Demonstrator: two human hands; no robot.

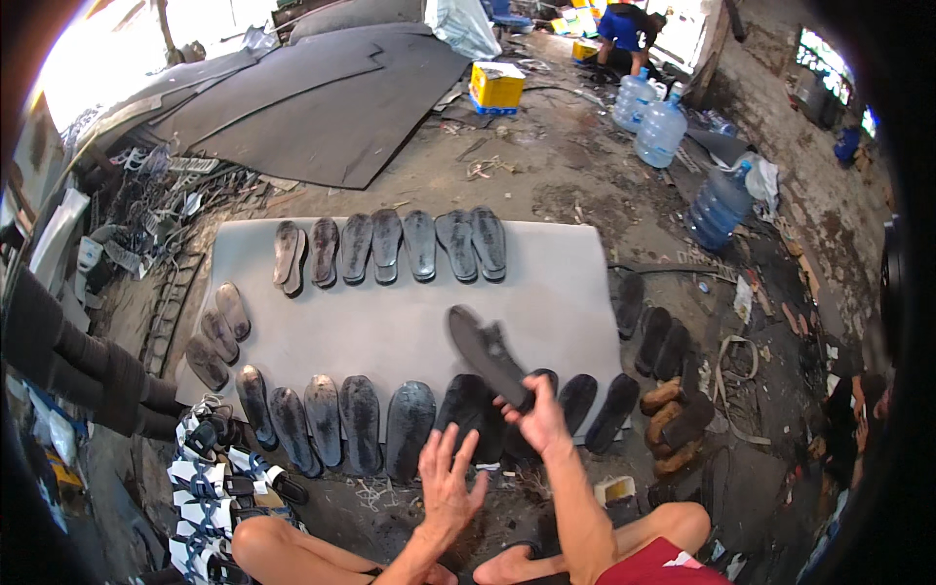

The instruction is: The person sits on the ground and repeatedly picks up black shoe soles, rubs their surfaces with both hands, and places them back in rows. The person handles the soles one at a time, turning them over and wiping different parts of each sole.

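My right hand (539, 417) is closed round one end of a black shoe sole (480, 353), tilted above a pale grey sheet (351, 317). A dark piece juts from the sole's side, slightly blurred; I cannot tell what it is. With fingers spread and nothing in them, my left hand (450, 487) hovers just in front of the near row of soles. A wide black sole (410, 429) lies to its left in that row, and my hands partly cover others. Along the sheet's far edge runs another row of dark soles (386, 244); several brownish ones (220, 333) lie at its left.
White-and-dark sandals (210, 512) are heaped at the near left. Brown and black soles (673, 429) lie right of the sheet. Farther off are a large black rubber sheet (331, 107), a yellow box (496, 88), big water bottles (661, 132) and a bending person (629, 34).
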